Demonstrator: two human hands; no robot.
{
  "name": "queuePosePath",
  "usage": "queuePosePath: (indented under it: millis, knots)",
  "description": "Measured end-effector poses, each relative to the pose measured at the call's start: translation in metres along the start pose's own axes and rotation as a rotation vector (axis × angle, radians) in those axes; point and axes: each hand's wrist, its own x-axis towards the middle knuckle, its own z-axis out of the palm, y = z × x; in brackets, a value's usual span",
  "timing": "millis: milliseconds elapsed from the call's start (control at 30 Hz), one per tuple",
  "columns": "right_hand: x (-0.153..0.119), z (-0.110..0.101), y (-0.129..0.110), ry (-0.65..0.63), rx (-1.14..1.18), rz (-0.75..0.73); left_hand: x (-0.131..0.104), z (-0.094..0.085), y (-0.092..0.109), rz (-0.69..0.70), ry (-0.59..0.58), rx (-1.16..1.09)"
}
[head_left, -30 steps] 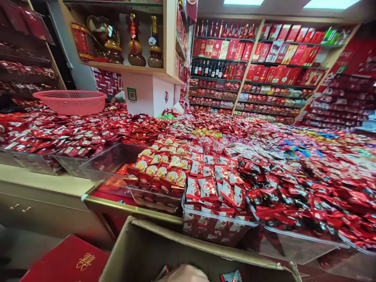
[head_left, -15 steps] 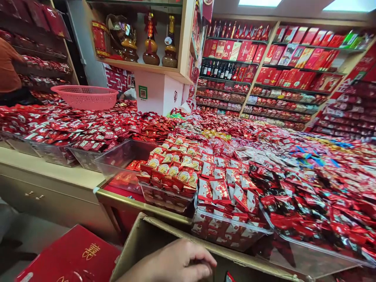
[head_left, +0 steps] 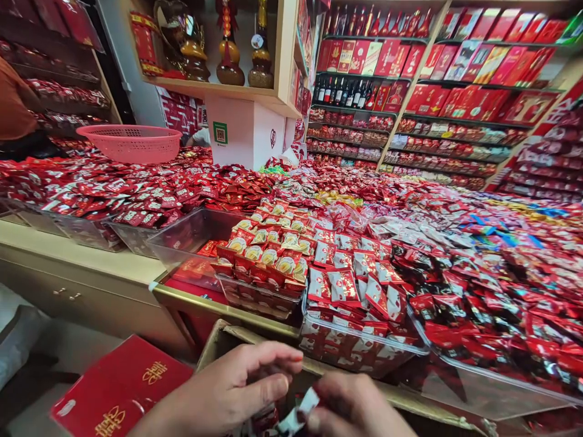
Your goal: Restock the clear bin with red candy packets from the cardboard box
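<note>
My left hand [head_left: 241,382] reaches in from the lower left over a cardboard box [head_left: 401,396]. Its fingers are stretched out with a gap to the thumb, and nothing shows between them. Beside it on the right, my right hand [head_left: 355,403] has closed fingers on a small white-and-green wrapped packet [head_left: 299,414]. That packet is partly hidden by the fingertips. Beneath both hands, more small packets lie inside the box, mostly covered and blurred. Just past the box stands a clear bin [head_left: 364,337] heaped with red-and-white snack packets [head_left: 344,285].
Red-and-gold packets [head_left: 273,258] fill another bin, with a partly filled clear bin [head_left: 175,243] to its left. Dark red packets [head_left: 464,303] are piled at right. A red box [head_left: 122,382] lies lower left. A pink basket [head_left: 132,145] rests on packets; a person's orange sleeve [head_left: 16,97] shows.
My right hand has come into view holding the white-and-green packet. My left hand has moved left and slightly up, its fingers straighter. The view has tilted down a little.
</note>
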Motion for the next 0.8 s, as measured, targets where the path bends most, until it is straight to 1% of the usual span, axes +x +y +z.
queuePosePath:
  millis: [100,167,267,333,400,467,533,600,633,667,733,800]
  knots:
    - [-0.011,-0.014,-0.002,0.164,0.393,0.075,0.013,0.014,-0.002,0.002,-0.041,-0.262]
    - [-0.015,-0.017,-0.003,0.266,0.574,0.139,0.025,0.027,-0.001,-0.033,-0.016,-0.323]
    - [-0.016,-0.016,-0.001,0.356,0.71,0.223,0.04,0.041,0.002,-0.062,0.093,-0.293]
    - [-0.016,-0.015,0.001,0.409,0.727,0.242,0.046,0.045,0.006,-0.051,0.143,-0.259]
    - [-0.019,-0.016,0.003,0.491,0.68,0.207,0.049,0.046,0.009,-0.012,0.178,-0.277]
    - [-0.024,-0.018,0.005,0.632,0.556,0.115,0.049,0.046,0.012,0.022,0.21,-0.309]
    - [-0.03,-0.02,0.007,0.809,0.294,-0.098,0.048,0.047,0.015,0.013,0.228,-0.341]
    - [-0.035,-0.021,0.011,0.931,-0.01,-0.349,0.046,0.048,0.018,-0.008,0.19,-0.418]
    - [-0.037,-0.022,0.013,0.956,-0.129,-0.447,0.046,0.049,0.02,0.003,0.16,-0.485]
    - [-0.038,-0.022,0.015,0.961,-0.213,-0.507,0.045,0.05,0.022,0.031,0.131,-0.558]
    - [-0.039,-0.025,0.02,0.922,-0.307,-0.542,0.045,0.052,0.026,0.095,0.098,-0.683]
    - [-0.037,-0.029,0.024,0.844,-0.376,-0.566,0.046,0.053,0.029,0.113,0.088,-0.732]
